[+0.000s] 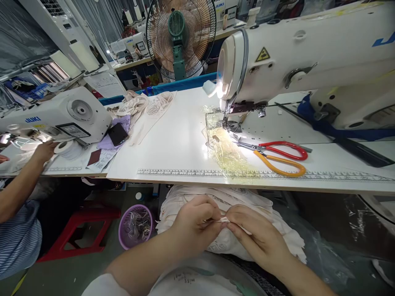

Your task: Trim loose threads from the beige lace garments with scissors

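Note:
My left hand (pixel 200 220) and my right hand (pixel 254 230) meet over my lap, just in front of the table edge. Both are closed in a pinch on a small piece of white fabric (pixel 224 220), which shows between the fingertips. Most of that piece is covered by my fingers. Below and behind them a pile of cream fabric pieces (pixel 182 197) with cut-out or lace patterns lies across my lap. Above, on the table, scissors (pixel 271 154) with one red and one orange handle lie beside the needle area of a white sewing machine (pixel 286 53).
A ruler strip (pixel 185 172) runs along the table's front edge. More cream fabric (pixel 154 109) lies at the table's left, near a black phone-like object (pixel 117 134). A purple bin (pixel 123 234) and red stool (pixel 89 230) stand on the floor. At left, a co-worker's arm (pixel 21 185) reaches to another machine.

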`<state>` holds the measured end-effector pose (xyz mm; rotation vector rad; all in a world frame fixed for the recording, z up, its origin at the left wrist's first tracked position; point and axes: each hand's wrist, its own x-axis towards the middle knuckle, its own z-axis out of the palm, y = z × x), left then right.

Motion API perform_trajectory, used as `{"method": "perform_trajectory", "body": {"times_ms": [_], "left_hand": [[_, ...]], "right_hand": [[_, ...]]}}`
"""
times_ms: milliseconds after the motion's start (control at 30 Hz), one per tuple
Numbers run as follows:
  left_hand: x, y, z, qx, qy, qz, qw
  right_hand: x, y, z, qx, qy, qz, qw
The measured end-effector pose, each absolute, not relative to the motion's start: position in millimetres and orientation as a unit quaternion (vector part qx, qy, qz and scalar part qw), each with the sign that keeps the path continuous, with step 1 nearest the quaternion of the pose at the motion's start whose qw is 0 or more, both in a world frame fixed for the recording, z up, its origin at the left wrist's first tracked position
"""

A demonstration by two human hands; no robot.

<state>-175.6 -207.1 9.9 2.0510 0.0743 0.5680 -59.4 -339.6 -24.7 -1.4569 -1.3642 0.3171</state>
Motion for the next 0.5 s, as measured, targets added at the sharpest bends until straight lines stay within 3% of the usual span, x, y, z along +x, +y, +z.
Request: {"method": "perform_trajectory", "body": {"times_ms": [233,500], "left_hand": [[-174.7,-208.9,9.7,0.857,0.029,0.235,0.458],[-175.3,-203.3,14.2,0.716,0.190,0.006,0.671]], "right_hand": [[-54.4,-341.1,-19.1,-0.590,-0.527,0.221,0.569],[-58.9,-333.4,-22.7,-0.518,-0.481,0.300,0.640]]}}
